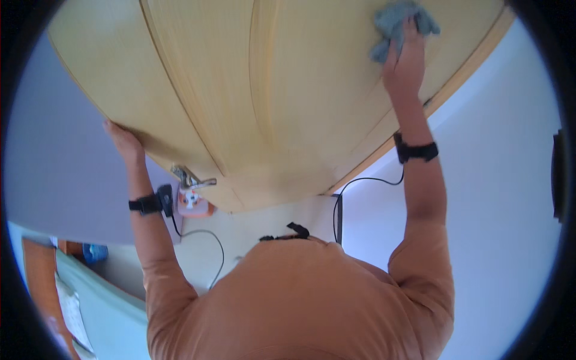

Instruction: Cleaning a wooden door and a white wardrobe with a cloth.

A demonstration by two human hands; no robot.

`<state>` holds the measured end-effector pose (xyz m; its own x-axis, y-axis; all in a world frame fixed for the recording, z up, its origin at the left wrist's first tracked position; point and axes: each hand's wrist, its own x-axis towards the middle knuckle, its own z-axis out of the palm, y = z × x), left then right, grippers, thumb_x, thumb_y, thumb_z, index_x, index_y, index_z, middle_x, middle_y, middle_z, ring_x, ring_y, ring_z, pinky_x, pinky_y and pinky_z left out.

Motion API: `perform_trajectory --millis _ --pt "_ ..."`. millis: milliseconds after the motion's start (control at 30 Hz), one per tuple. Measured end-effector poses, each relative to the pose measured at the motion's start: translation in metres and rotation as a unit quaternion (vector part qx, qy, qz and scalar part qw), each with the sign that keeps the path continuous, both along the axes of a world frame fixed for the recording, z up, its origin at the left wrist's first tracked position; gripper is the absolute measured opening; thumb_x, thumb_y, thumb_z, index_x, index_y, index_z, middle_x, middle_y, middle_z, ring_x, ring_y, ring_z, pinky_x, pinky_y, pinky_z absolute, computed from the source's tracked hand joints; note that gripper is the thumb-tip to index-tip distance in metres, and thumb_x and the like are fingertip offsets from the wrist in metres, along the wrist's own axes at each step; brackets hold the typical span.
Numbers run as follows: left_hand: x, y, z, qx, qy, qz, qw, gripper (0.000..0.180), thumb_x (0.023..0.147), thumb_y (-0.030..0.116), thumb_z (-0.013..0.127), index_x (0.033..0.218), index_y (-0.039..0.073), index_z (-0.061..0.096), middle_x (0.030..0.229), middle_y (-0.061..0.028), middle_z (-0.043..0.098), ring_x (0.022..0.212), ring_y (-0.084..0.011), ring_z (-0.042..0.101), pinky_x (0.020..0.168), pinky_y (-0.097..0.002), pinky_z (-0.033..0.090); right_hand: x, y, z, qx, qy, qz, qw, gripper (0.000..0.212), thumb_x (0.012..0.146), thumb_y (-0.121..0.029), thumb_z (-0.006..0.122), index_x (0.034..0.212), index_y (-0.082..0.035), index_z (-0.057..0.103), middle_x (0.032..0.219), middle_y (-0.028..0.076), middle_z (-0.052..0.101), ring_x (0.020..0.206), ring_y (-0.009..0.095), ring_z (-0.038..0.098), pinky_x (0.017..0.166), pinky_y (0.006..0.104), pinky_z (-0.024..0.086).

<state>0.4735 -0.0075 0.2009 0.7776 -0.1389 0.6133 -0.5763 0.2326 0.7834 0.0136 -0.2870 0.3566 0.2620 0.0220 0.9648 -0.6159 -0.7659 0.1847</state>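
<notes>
A pale yellow wooden door [300,90] with long grooves fills the upper part of the view. My right hand [407,69] presses a grey-blue cloth [396,23] against its surface, high up near the right edge. On the opposite side, my left hand [125,143] grips the door's left edge, with part of the fingers hidden behind it. Below that hand, a metal lever handle [193,178] sticks out from the door. Black straps with cables circle both of my wrists.
A white wall [498,180] stands to the right and a lilac wall [66,162] to the left. Past the handle, a pink-and-white object [195,204] sits by the floor. At lower left are a bed with pale green bedding [114,306] and a blue bin [95,253].
</notes>
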Motion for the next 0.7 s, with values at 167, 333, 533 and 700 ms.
perform_trajectory --millis 167,333,533,700 --pt "0.002 -0.001 0.013 -0.065 0.082 -0.007 0.994 0.059 0.1 0.042 0.02 0.132 -0.005 0.036 0.135 -0.016 0.04 0.123 -0.025 0.036 0.106 -0.0349 0.025 -0.004 -0.01 -0.193 0.147 0.092 0.033 0.984 0.057 0.075 -0.01 0.056 0.13 0.0 0.042 0.134 0.024 0.041 0.124 0.044 0.036 0.106 0.0537 0.024" --pt "-0.009 -0.002 0.021 -0.081 0.093 0.021 0.992 0.061 0.1 0.045 0.019 0.133 -0.002 0.036 0.135 -0.013 0.041 0.124 -0.0239 0.036 0.106 -0.0344 0.025 0.024 0.022 -0.365 0.288 0.155 0.059 0.943 0.048 0.073 -0.005 0.056 0.121 -0.001 0.051 0.125 0.021 0.049 0.11 0.04 0.047 0.098 0.0524 0.032" --pt "-0.02 0.007 0.022 -0.051 0.106 0.05 0.992 0.062 0.099 0.048 0.018 0.134 0.0 0.036 0.135 -0.013 0.041 0.124 -0.0229 0.036 0.106 -0.0342 0.024 0.063 0.064 -0.418 0.487 0.262 0.096 0.828 0.052 0.073 -0.001 0.053 0.125 0.004 0.047 0.129 0.027 0.043 0.119 0.045 0.04 0.104 0.0538 0.026" --pt "-0.034 0.003 0.026 -0.056 0.109 0.056 0.991 0.061 0.1 0.045 0.017 0.134 -0.002 0.036 0.135 -0.014 0.041 0.123 -0.0227 0.036 0.106 -0.0339 0.024 0.101 0.082 -0.431 0.46 0.138 0.115 0.87 0.057 0.074 -0.002 0.053 0.129 0.007 0.041 0.134 0.029 0.038 0.124 0.047 0.034 0.105 0.0529 0.025"
